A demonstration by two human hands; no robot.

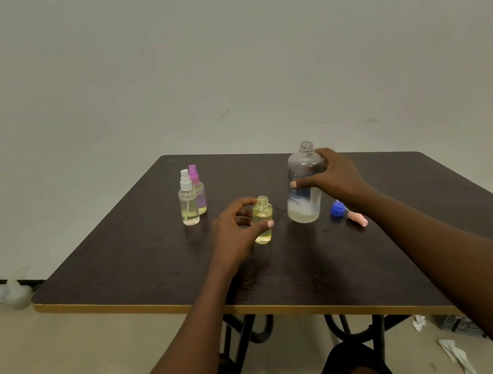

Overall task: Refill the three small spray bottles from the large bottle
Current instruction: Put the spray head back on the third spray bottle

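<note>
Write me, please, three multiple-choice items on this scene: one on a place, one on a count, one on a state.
1. Where does the blue cap lie?
A. on the floor
B. on the table, right of the large bottle
C. atop a spray bottle

2. How many small bottles wear spray heads?
A. one
B. two
C. three

3. The small bottle in the left hand is
A. open-necked
B. capped
C. lying down

Answers: B, it lies beside the pink spray head; B, the white-topped bottle and the purple-topped bottle; A, its threaded neck is bare.
</note>
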